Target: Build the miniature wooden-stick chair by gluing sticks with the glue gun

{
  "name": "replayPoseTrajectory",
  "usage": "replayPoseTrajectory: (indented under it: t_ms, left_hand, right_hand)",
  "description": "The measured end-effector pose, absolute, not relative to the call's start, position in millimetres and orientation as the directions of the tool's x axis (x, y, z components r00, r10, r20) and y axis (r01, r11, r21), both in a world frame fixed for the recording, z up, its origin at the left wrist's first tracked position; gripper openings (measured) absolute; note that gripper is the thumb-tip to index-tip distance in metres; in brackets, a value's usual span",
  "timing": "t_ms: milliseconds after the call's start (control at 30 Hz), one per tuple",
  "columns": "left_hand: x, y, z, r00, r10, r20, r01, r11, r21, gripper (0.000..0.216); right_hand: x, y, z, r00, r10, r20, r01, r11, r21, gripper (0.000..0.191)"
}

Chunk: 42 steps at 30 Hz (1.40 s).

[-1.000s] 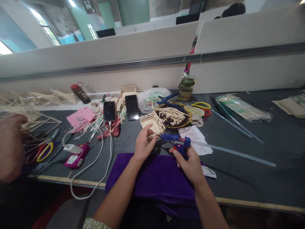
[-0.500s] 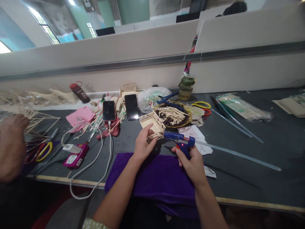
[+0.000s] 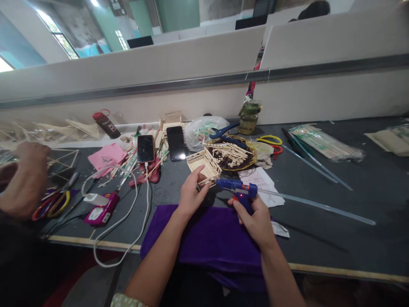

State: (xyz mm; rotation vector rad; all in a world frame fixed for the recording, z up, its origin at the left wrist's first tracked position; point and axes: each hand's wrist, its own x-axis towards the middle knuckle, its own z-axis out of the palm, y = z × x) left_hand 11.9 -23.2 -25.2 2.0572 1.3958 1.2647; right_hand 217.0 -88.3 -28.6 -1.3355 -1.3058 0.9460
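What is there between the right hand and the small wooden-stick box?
In the head view, the blue hot-glue gun lies between them: the right hand grips its handle, and its nozzle points toward the small wooden-stick box.

left grip (image 3: 191, 195) apparently pinching | right grip (image 3: 256, 218) curled | forearms (image 3: 163, 251) angled inward

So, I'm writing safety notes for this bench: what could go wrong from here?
The glue gun's tip is close to the left hand on the small stick tray; as its red light is on, a burn seems possible. The white cable loops past the table edge, so a snag might tug the phone.
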Motion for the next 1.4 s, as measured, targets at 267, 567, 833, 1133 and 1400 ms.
replayPoseTrajectory:
  t_ms: [267,567,833,1133,1400]
  left_hand:
    - [13,-23,-24,0.147,0.847,0.51,0.605,-0.485,0.631,0.058]
    - [11,-23,-25,0.132,0.855,0.501,0.587,-0.475,0.656,0.059]
    - [11,-23,-24,0.082,0.862,0.5,0.549,-0.458,0.699,0.057]
    - [15,-20,-25,0.074,0.874,0.481,0.539,-0.441,0.718,0.055]
    - [17,-17,-27,0.076,0.865,0.496,0.557,-0.45,0.698,0.052]
  right_hand:
    - [217,-88,-33,0.11,0.987,0.117,0.314,0.077,-0.946,0.035]
    - [218,-87,-36,0.124,0.985,0.117,0.332,0.07,-0.941,0.037]
    - [219,-87,-37,0.145,0.985,0.096,0.283,0.052,-0.958,0.032]
    - [216,-87,-21,0.207,0.976,0.065,0.008,0.065,-0.998,0.027]
    - [216,-87,-23,0.208,0.977,0.051,-0.005,0.053,-0.999,0.028]
